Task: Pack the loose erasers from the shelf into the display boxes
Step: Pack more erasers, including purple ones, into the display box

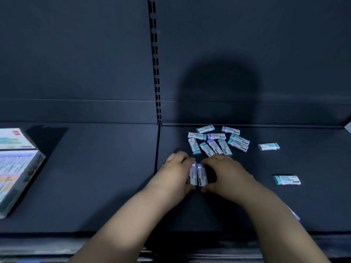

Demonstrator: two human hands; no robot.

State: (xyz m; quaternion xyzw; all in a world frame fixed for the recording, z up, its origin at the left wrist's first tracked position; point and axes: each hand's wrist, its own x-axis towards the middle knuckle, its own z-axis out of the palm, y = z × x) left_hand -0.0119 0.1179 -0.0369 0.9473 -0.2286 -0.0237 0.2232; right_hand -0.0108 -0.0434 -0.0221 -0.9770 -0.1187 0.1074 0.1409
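Across the dark shelf (95, 168) I see two bays side by side, with a seam between them that runs from the front edge to the back. At the back edge the surface meets a plain dark back panel (76, 54), and a slotted upright (155, 63) rises from the seam. A round shadow (218, 88) falls on the panel above the right bay. The light is dim and bluish, and the shelf is matt and dark all over.

Near the front of the right bay, just beside the seam, my left hand (175, 173) and right hand (226, 173) face each other. Both have fingers and thumbs curled round a bundle of erasers (198, 174), white-sleeved with lilac ends, held between them. How many are in it I cannot tell.

Behind the hands, toward the back edge of the right bay, lies the pile of loose erasers (214, 142), teal-tipped and lilac-tipped, touching and overlapping at odd angles. Well apart from it to the right lies a single teal eraser (268, 146), and a second teal eraser (287, 180) sits nearer the front. Something lilac shows past my right forearm, mostly hidden.

At the far left edge of the left bay stands a display box (17, 168), tilted, white with coloured print, partly cut off by the view and well apart from the erasers.
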